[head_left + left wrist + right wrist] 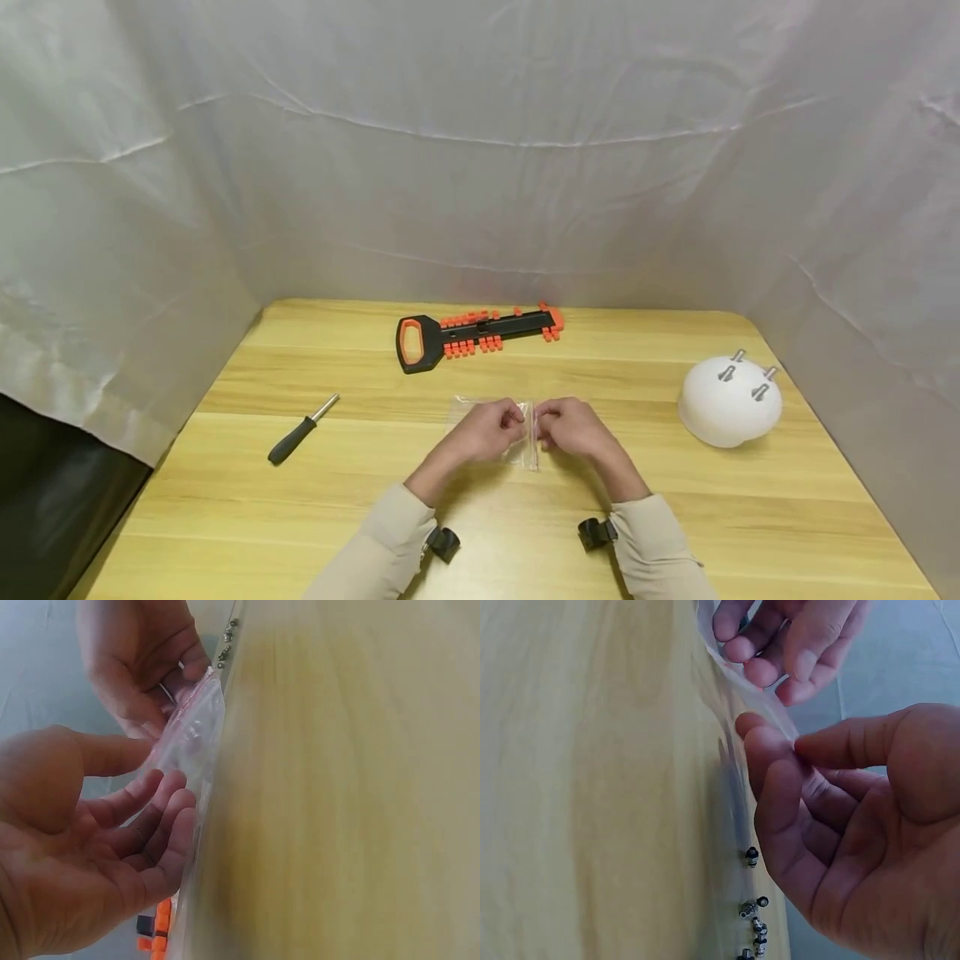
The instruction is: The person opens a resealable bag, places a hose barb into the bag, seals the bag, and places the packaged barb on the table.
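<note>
A clear zip-lock bag (528,457) with a reddish seal strip lies between my two hands near the middle of the table. My left hand (489,428) pinches the bag by its strip between thumb and forefinger, the other fingers loosely bent beside the plastic. On the strip's other side, my right hand (573,425) grips the edge with thumb and fingertips. Several small metal screw-like pieces (756,926) with dark parts sit on the table below the right hand in the right wrist view; in the head view they are hidden.
Beyond the hands lies a black and orange tool (480,333) with a loop handle. A dark-handled screwdriver (303,429) rests at left. On the right sits a white rounded object (723,408) with several metal studs. Grey fabric (480,200) encloses the table's back and sides.
</note>
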{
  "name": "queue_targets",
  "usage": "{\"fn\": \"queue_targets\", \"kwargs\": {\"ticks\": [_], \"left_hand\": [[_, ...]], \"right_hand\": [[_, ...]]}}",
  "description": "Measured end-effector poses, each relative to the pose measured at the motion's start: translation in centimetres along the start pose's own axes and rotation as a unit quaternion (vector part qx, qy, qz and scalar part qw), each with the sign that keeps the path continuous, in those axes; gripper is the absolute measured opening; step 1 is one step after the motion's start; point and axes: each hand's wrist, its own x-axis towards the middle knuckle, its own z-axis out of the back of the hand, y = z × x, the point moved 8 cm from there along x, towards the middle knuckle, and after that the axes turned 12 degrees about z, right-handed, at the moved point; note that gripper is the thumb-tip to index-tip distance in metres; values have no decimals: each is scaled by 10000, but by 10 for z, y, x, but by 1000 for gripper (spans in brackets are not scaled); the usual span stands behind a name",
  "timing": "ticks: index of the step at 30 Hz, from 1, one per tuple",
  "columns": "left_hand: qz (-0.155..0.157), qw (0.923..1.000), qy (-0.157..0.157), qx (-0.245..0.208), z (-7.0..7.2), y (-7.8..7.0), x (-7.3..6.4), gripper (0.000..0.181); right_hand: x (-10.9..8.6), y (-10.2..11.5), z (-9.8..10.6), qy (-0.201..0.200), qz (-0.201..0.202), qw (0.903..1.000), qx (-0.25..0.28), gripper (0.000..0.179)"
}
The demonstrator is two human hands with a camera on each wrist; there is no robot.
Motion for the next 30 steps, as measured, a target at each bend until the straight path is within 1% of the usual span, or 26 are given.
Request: {"fn": "queue_targets", "kwargs": {"ticks": [3, 6, 12, 16, 23, 26, 30], "left_hand": [[123, 9996, 79, -243, -2, 3, 1, 17], [192, 9991, 122, -363, -3, 5, 2, 19], [208, 9992, 140, -318, -5, 7, 3, 16], [242, 9992, 120, -299, -4, 9, 3, 14], [158, 9995, 17, -286, -2, 6, 4, 16], [212, 9993, -4, -323, -2, 7, 5, 16], [323, 9985, 65, -442, -3, 8, 6, 14]], "right_hand": [[2, -1, -1, 20, 79, 9994, 336, 25], [3, -1, -1, 20, 134, 9985, 536, 26], [5, -4, -1, -27, 86, 9983, 572, 22], [6, -6, -2, -70, 16, 9985, 537, 22], [7, -6, -2, -176, 14, 9989, 445, 20], [7, -6, -2, -151, 28, 9989, 447, 20], [7, -7, -2, -66, 54, 9981, 608, 21]]}}
